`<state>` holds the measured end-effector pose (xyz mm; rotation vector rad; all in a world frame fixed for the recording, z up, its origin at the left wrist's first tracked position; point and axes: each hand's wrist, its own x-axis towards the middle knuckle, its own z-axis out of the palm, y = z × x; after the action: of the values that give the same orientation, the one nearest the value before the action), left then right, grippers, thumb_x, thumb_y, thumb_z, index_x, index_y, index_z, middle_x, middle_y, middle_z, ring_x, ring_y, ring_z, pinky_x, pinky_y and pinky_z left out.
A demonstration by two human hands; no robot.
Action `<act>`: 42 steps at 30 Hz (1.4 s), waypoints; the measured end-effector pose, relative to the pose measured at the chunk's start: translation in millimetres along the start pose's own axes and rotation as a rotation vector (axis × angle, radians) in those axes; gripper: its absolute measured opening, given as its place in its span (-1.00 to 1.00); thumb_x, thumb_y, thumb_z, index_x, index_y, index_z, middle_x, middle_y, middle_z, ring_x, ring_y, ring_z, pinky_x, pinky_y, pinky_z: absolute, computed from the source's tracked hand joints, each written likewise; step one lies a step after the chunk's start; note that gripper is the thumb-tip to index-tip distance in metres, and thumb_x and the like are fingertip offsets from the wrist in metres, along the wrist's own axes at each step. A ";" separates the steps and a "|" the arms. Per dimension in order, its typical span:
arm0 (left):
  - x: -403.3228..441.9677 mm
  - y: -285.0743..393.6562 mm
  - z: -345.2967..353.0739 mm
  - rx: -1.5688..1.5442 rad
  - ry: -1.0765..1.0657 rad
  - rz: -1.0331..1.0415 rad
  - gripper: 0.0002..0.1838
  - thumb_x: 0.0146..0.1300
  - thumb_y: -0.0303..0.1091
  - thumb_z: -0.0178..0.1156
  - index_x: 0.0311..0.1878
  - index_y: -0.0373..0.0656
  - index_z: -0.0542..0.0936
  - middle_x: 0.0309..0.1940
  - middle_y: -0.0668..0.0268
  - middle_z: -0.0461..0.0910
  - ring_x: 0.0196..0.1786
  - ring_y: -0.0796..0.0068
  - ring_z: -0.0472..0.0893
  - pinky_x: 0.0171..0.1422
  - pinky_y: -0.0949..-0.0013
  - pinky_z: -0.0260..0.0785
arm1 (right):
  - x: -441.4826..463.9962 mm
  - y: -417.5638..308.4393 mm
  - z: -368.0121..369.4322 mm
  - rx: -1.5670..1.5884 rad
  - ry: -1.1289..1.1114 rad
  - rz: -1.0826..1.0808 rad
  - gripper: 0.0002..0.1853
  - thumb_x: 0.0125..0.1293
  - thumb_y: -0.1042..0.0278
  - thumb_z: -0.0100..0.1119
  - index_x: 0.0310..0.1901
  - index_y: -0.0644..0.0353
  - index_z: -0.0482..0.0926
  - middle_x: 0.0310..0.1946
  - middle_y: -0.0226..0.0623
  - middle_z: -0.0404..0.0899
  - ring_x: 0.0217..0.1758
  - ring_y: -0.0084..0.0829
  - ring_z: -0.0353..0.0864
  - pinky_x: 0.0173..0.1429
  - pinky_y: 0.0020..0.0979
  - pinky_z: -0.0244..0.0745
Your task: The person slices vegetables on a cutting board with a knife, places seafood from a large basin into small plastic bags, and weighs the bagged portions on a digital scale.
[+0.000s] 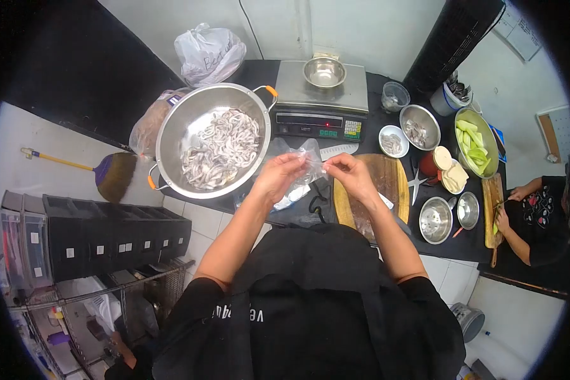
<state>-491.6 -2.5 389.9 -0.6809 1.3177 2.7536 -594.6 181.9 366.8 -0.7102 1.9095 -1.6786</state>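
A thin clear plastic bag point(310, 154) is stretched between my hands in front of the scale. My left hand point(278, 178) pinches one side of it, and my right hand point(353, 177) grips the other edge with thumb and fingertips. Left of them stands a big steel pot point(166, 136) with orange handle grips, holding pale strips that look like squid tentacles point(221, 149). Beneath my right forearm lies a wooden cutting board point(392, 180). A knife blade point(337, 151) shows behind my hands.
A digital scale point(320, 120) bears a small steel bowl point(325, 72). To the right are scissors point(416, 186), a bowl of seafood pieces point(418, 126) and a bowl of green vegetables point(475, 142). A co-worker point(541, 212) cuts on a board point(493, 218) at the far right.
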 end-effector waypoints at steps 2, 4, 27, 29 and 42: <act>5.6 -11.2 -3.6 0.002 0.020 0.054 -0.88 0.24 -0.47 0.20 -0.16 -0.22 0.58 -0.21 0.29 0.62 -0.13 0.52 0.57 0.06 0.43 0.37 | -2.7 5.2 -5.1 0.057 -0.034 0.018 -0.81 0.20 0.32 0.29 -0.22 0.24 0.64 -0.33 -0.40 0.63 -0.22 -0.58 0.57 -0.09 -0.54 0.43; 3.7 -9.3 2.6 0.178 0.084 0.087 -0.88 0.22 -0.47 0.22 -0.18 -0.21 0.58 -0.25 0.31 0.63 -0.18 0.56 0.57 0.00 0.46 0.38 | -0.6 -0.3 -9.3 0.110 -0.059 0.029 -0.79 0.21 0.31 0.29 -0.20 0.25 0.64 -0.34 -0.40 0.63 -0.23 -0.59 0.56 -0.09 -0.54 0.43; 125.0 57.5 -42.3 0.932 -0.144 0.414 -0.85 0.33 -0.30 0.12 -0.21 -0.19 0.50 -0.33 0.33 0.57 -0.24 0.61 0.49 -0.08 0.44 0.36 | 90.8 -27.7 1.6 0.890 0.158 0.152 -0.74 0.24 0.49 0.13 -0.05 0.18 0.35 -0.39 -0.36 0.48 -0.27 -0.50 0.53 -0.10 -0.37 0.47; 146.8 58.7 -47.1 0.753 -0.169 0.323 -0.84 0.34 -0.29 0.09 -0.24 -0.18 0.51 -0.35 0.35 0.56 -0.25 0.59 0.50 -0.07 0.43 0.37 | 100.6 -32.6 7.6 0.352 0.189 0.109 -0.66 0.22 0.47 0.18 0.01 0.17 0.35 -0.40 -0.37 0.48 -0.28 -0.52 0.52 -0.13 -0.41 0.45; 198.3 57.6 -10.8 0.318 -0.209 0.126 -0.56 0.17 -0.65 0.10 0.13 -0.14 0.32 -0.29 0.31 0.47 -0.29 0.56 0.51 -0.26 0.47 0.45 | 145.4 21.7 -59.9 0.871 0.312 0.207 -0.60 0.18 0.46 0.16 0.05 0.12 0.29 -0.27 -0.37 0.52 -0.16 -0.40 0.52 -0.05 -0.28 0.45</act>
<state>-678.4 -81.7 349.3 -0.2917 1.7416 2.5258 -743.7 130.6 348.4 0.0928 1.1450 -2.2884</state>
